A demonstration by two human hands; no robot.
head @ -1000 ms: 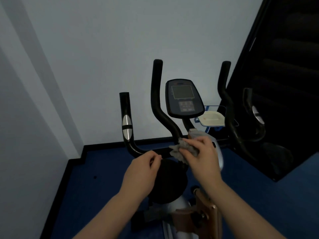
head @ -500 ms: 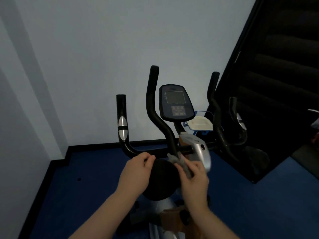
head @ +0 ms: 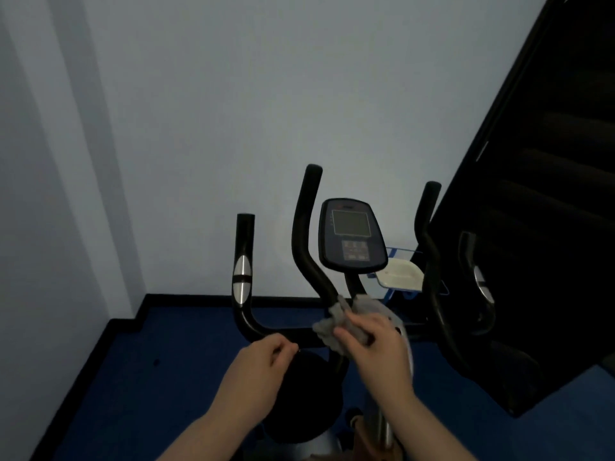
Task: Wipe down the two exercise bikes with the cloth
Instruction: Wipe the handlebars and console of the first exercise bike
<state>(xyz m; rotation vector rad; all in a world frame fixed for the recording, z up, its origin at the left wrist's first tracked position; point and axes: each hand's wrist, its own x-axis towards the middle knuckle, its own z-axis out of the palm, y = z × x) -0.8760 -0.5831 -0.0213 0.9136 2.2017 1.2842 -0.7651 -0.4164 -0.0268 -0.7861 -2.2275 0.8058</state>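
I see the right hand [head: 376,344] grip pinching the cloth [head: 336,327] against the handlebar [head: 309,247] base; the bar's long axis rises up-left from the grip. Left hand [head: 263,364] loosely curled, lower-left, farther.

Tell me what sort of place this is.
Probably a small home or private workout corner: an exercise bike with a console stands on blue floor against a plain wall, and a dark staircase rises beside it.
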